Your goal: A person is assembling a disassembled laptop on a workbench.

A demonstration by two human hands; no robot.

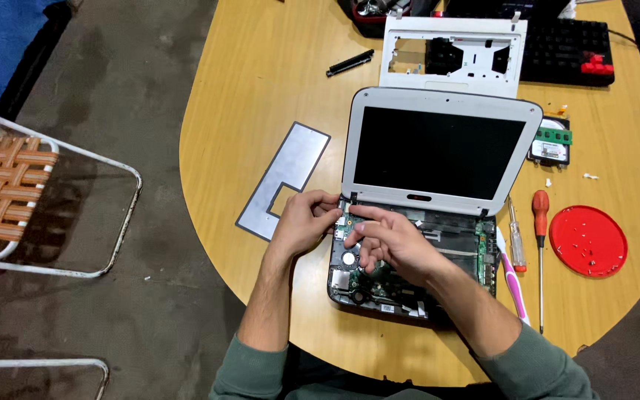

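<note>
A small white laptop stands open on the wooden table, its dark screen up and its base stripped to the bare circuit board. My left hand rests on the base's left edge near the hinge, fingers curled against it. My right hand lies over the board's left half, fingertips down among the components. Whether either hand pinches a small part is hidden.
A grey metal plate lies left of the laptop. Behind it sit a white keyboard frame, a black keyboard and a black strip. To the right are a hard drive, two screwdrivers, a pink toothbrush and a red lid with screws. A woven chair stands left.
</note>
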